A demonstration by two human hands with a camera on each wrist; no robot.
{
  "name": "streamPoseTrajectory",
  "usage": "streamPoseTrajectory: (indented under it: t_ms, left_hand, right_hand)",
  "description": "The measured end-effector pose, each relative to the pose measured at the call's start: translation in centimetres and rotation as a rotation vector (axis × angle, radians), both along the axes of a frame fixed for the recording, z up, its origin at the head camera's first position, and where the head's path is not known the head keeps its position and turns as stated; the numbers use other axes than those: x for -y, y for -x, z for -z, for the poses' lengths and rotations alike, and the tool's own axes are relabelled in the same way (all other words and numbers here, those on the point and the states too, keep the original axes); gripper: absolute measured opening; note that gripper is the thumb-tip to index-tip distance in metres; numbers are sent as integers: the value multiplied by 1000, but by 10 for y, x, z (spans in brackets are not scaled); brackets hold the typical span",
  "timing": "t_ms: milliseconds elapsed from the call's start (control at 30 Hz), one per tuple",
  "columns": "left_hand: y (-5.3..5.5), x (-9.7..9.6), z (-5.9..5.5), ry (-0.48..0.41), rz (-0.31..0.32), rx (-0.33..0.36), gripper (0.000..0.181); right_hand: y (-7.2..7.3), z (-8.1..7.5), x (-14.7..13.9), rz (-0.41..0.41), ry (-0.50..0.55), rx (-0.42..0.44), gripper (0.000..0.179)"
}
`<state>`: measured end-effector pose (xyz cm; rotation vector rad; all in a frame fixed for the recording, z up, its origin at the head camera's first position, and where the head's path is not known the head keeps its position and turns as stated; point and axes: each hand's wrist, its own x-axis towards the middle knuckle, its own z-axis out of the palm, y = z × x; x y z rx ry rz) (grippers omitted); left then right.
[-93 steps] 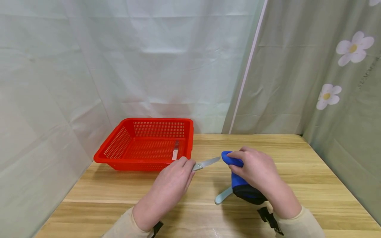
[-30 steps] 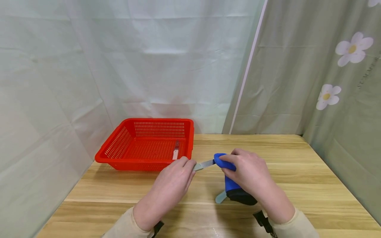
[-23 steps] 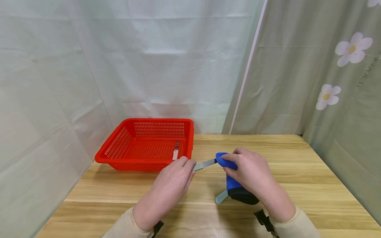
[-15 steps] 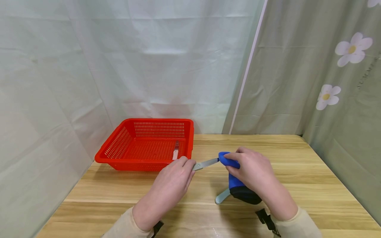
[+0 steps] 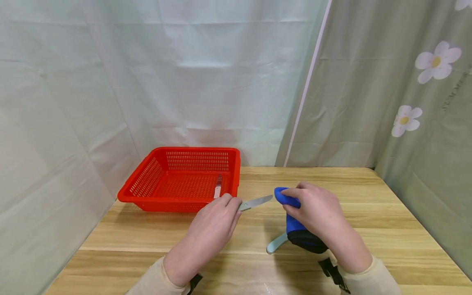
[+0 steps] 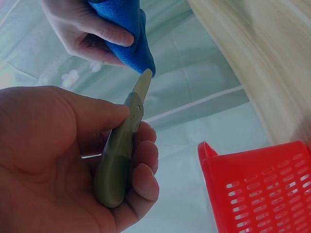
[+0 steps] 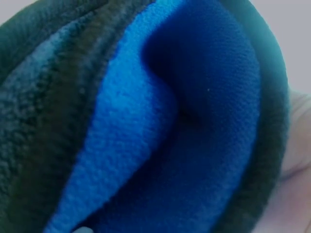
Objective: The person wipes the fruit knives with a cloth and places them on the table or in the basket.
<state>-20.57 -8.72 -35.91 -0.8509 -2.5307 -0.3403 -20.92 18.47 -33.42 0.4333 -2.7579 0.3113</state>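
My left hand (image 5: 212, 223) holds a small knife (image 5: 258, 201) by its grey-green handle, thumb on one side and curled fingers on the other. Its bare blade points right. In the left wrist view the blade tip overlaps the edge of a blue cloth (image 6: 127, 36); in the head view it ends just left of it. My right hand (image 5: 318, 207) pinches that cloth, folded, between thumb and fingers, and its black-edged part hangs below. In the right wrist view the blue folds and dark edging fill most of the picture. A light-blue handle (image 5: 276, 243) lies on the table, partly hidden behind the hanging cloth.
A red slotted basket (image 5: 166, 203) stands at the back left of the wooden table (image 5: 368, 196). Inside it lies a white-handled utensil (image 5: 217, 191) with a metal end. Pale curtains (image 5: 206, 82) hang behind and at both sides.
Over the last second my right hand moves right with the cloth, which slides along the blade and off its tip. The left hand and knife stay nearly still.
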Motion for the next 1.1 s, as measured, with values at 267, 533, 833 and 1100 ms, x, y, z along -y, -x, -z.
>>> streamPoseTrajectory:
  t_ms: [267, 533, 833, 1100]
  left_hand:
    - [1, 0, 3, 31, -28, -32, 16]
    - [2, -1, 4, 41, -28, -49, 14]
    - [5, -1, 7, 24, -19, -68, 10]
    - [7, -1, 8, 35, -35, -82, 10]
  right_hand:
    - [-2, -2, 1, 1, 18, -9, 35]
    - [-6, -4, 3, -22, 15, -37, 34]
    - [-9, -5, 7, -34, 9, -42, 34]
    - [-10, -7, 11, -41, -4, -27, 33]
